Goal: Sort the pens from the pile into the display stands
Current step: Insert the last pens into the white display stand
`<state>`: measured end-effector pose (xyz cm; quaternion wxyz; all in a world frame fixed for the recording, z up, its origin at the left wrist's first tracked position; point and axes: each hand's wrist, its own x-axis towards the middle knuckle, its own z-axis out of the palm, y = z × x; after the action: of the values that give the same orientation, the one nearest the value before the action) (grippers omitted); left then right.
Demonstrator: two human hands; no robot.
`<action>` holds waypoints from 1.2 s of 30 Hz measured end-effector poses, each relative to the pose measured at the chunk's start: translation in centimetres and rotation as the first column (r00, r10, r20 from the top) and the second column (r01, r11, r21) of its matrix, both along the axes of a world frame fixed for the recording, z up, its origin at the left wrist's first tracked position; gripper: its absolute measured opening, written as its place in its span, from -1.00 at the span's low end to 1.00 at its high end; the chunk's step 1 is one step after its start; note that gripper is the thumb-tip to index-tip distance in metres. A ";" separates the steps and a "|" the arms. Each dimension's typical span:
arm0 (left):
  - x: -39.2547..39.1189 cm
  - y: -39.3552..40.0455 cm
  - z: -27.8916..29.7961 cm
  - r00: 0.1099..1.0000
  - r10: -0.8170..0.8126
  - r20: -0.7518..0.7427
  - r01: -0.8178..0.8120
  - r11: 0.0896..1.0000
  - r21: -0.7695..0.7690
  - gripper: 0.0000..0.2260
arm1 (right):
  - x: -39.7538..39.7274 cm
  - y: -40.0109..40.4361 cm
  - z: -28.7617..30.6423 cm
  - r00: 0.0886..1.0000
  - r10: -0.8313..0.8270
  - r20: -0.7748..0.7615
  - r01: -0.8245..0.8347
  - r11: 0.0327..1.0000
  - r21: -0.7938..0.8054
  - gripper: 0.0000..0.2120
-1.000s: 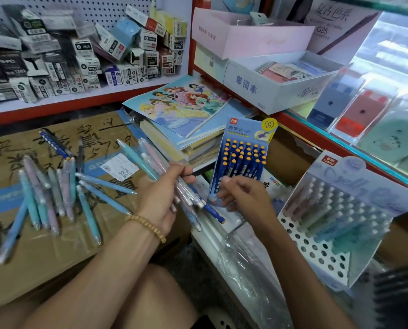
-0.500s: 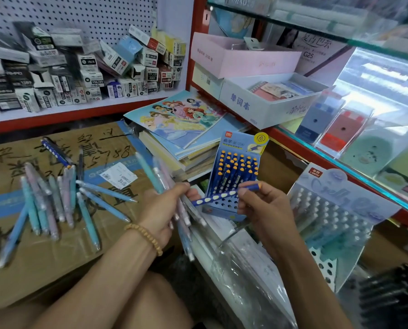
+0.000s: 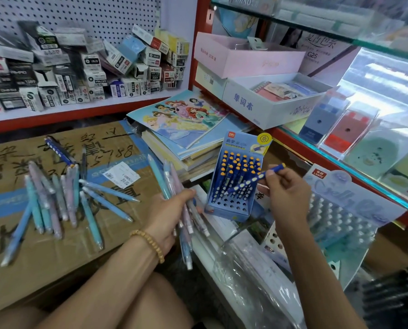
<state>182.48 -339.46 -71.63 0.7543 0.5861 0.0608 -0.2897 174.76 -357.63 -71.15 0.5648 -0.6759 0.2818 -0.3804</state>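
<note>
Far left, the loose pile of pens (image 3: 56, 198) lies fanned out on the cardboard box (image 3: 56, 252), pale blue and pink barrels crossing each other. Next along, the left hand (image 3: 167, 219) is wrapped round a bundle of pastel pens (image 3: 174, 186), ends sticking out above the thumb and below the palm. Then the blue stand (image 3: 236, 179), its back rows full of orange-tipped pens, front holes bare. In front of it, the right hand (image 3: 286, 193) pinches a dark blue dotted pen (image 3: 257, 178) near its upper end, tilted, lower tip over the stand. Half a second back that pen lay nearly flat, lower down; now it's raised and angled. Far right, the white stand (image 3: 340, 214) sits just beside the right wrist.
</note>
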 end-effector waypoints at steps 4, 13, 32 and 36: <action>0.2 0.1 0.2 0.999 0.026 -0.023 -0.026 0.999 -0.025 -0.94 | 1.0 -0.6 -3.1 0.989 -0.013 -0.149 -0.014 0.984 -0.175 -0.81; 1.0 0.0 -0.6 0.999 -0.007 -0.033 0.006 1.000 -0.011 -0.88 | 3.5 -0.4 -5.7 0.962 -0.008 -0.273 -0.094 0.929 -0.358 -0.79; 1.0 -0.2 0.0 0.998 0.002 -0.063 -0.004 0.999 -0.041 -0.84 | 5.0 -0.3 -6.2 0.933 0.025 -0.360 -0.231 0.809 -0.540 -0.75; 0.5 0.1 0.7 0.999 -0.027 -0.045 0.024 0.996 -0.082 -0.87 | 4.9 0.0 -6.4 0.948 0.002 -0.319 -0.175 0.839 -0.515 -0.78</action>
<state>182.96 -339.39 -70.96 0.7721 0.5488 0.0589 -0.3150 179.70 -357.66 -77.50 0.3195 -0.8698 0.2158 -0.3079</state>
